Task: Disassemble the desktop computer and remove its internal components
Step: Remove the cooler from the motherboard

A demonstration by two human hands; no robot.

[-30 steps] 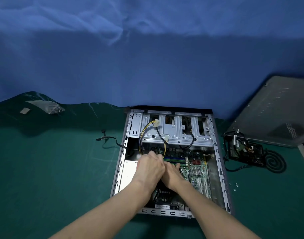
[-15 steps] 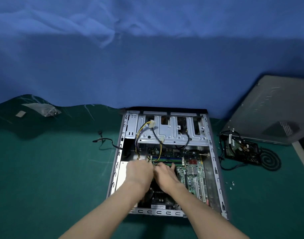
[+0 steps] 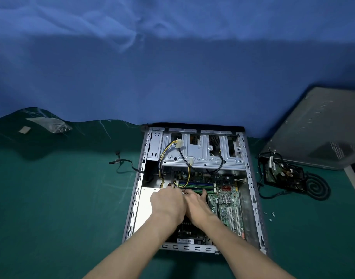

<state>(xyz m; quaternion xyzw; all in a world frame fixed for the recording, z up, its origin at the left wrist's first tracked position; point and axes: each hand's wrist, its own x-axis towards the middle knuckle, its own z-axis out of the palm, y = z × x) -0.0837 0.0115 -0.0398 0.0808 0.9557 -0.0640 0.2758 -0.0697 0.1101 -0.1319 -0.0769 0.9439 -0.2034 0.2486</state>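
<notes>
The open desktop case [image 3: 251, 198] lies flat on the green mat. Its motherboard [image 3: 227, 204] shows green RAM slots [image 3: 194, 186] and white expansion slots. Yellow and black power cables [image 3: 165, 158] run from the silver drive cage [image 3: 202, 156] down to a connector [image 3: 175, 186] at the board's left edge. My left hand [image 3: 168, 204] curls over that connector, fingertips hidden. My right hand [image 3: 198, 206] lies right beside it, fingers stretched forward onto the board by the RAM slots. A silver plate [image 3: 145, 202] sits left of my hands.
The grey side panel [image 3: 321, 127] leans at the right. A removed black part with wires [image 3: 281, 174] and a coiled cable [image 3: 317, 188] lie next to the case. Small screws [image 3: 271, 215] dot the mat. A loose black cable [image 3: 124, 164] trails left; a plastic bag [image 3: 51, 123] lies far left.
Both hands stay pressed together at the same spot over the board. My left hand has edged slightly forward toward the wire bundle. The view has shifted a little.
</notes>
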